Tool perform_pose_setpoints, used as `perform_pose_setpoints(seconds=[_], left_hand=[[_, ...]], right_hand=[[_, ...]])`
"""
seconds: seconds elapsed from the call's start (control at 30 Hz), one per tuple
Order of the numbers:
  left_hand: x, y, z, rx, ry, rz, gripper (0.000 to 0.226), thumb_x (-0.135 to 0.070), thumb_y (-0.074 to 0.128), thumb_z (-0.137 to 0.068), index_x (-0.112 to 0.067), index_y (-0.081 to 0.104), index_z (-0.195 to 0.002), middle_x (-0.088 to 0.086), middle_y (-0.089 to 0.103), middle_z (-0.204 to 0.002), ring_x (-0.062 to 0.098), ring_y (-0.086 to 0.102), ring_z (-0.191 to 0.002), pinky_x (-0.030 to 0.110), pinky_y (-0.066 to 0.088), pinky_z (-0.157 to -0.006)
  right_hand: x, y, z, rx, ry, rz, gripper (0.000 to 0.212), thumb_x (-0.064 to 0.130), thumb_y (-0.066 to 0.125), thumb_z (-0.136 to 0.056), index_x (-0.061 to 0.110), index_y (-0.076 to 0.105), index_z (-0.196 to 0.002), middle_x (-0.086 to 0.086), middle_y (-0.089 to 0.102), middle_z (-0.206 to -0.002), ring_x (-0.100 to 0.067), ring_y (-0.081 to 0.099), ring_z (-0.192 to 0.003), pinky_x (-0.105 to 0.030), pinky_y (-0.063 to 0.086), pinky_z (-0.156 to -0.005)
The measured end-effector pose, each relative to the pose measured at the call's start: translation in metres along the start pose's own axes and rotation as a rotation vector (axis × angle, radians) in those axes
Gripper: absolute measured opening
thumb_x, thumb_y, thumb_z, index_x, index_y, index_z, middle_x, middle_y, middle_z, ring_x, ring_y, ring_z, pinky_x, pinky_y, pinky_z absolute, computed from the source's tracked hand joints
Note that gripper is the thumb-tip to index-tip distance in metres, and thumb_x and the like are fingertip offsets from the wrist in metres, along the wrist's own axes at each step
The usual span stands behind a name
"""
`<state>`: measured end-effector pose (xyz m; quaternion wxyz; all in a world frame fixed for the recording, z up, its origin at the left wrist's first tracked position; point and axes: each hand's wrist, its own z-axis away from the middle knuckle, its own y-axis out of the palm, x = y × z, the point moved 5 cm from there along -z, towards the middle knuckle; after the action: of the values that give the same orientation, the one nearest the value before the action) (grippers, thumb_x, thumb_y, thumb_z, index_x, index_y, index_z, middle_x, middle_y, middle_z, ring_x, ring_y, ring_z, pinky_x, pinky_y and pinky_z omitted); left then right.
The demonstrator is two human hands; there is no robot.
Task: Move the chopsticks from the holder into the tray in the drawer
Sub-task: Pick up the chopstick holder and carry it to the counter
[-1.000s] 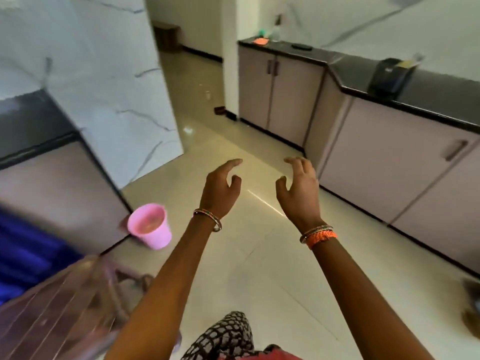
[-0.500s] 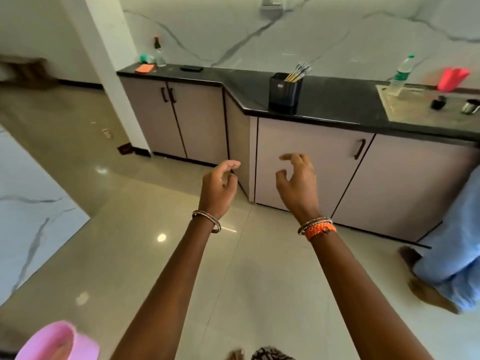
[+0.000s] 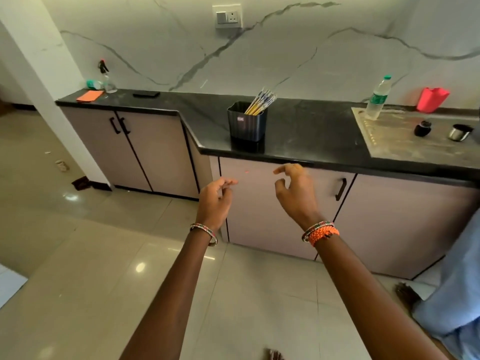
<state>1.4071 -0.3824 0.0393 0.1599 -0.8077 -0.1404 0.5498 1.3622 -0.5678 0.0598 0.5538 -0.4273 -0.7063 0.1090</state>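
Both hands hang empty, fingers loosely curled apart: left hand (image 3: 215,201), right hand (image 3: 296,194). Chopsticks (image 3: 260,102) lean in the holder (image 3: 246,123) on the counter (image 3: 311,131), far beyond my fingertips; their lower ends are hidden inside. No drawer shows. Since half a second ago the counter looms closer.

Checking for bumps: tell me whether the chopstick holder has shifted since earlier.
No. The holder sits at the same countertop corner; only the camera turned.
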Motion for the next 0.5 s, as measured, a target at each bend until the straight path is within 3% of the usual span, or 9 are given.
perform_pose_setpoints(seconds=[0.13, 0.27, 0.4, 0.5], left_hand=[[0.008, 0.028, -0.052, -0.046, -0.050, 0.024, 0.022, -0.008, 0.050, -0.092, -0.004, 0.067, -0.105, 0.011, 0.070, -0.106, 0.019, 0.064, -0.098, 0.017, 0.051, -0.074], [0.031, 0.056, -0.103, -0.028, -0.096, 0.034, 0.022, -0.007, 0.050, -0.092, -0.001, 0.067, -0.105, 0.018, 0.071, -0.103, 0.024, 0.064, -0.080, 0.002, 0.043, -0.059], [0.067, 0.080, -0.167, 0.023, -0.117, 0.043, 0.022, -0.008, 0.048, -0.092, -0.008, 0.068, -0.101, 0.016, 0.073, -0.094, 0.022, 0.059, -0.075, 0.028, 0.048, -0.067], [0.095, 0.086, -0.226, -0.002, -0.136, 0.095, 0.022, -0.005, 0.048, -0.091, -0.007, 0.068, -0.101, 0.011, 0.071, -0.097, 0.014, 0.062, -0.076, 0.018, 0.050, -0.068]], right_hand=[[-0.026, 0.006, -0.060, 0.008, 0.009, 0.018, 0.022, 0.010, 0.054, -0.088, 0.016, 0.064, -0.106, -0.004, 0.062, -0.115, -0.017, 0.056, -0.108, -0.035, 0.049, -0.094], [-0.047, 0.031, -0.113, 0.019, -0.003, -0.002, 0.019, 0.007, 0.055, -0.087, 0.014, 0.066, -0.102, -0.004, 0.065, -0.106, -0.012, 0.058, -0.096, -0.026, 0.051, -0.085], [-0.064, 0.066, -0.175, 0.022, -0.007, 0.001, 0.018, 0.006, 0.056, -0.086, 0.012, 0.068, -0.098, -0.004, 0.065, -0.104, -0.008, 0.053, -0.088, -0.019, 0.047, -0.074], [-0.071, 0.092, -0.229, 0.014, -0.009, 0.001, 0.017, 0.007, 0.056, -0.086, 0.013, 0.068, -0.097, -0.002, 0.064, -0.104, -0.007, 0.051, -0.088, -0.006, 0.035, -0.067]])
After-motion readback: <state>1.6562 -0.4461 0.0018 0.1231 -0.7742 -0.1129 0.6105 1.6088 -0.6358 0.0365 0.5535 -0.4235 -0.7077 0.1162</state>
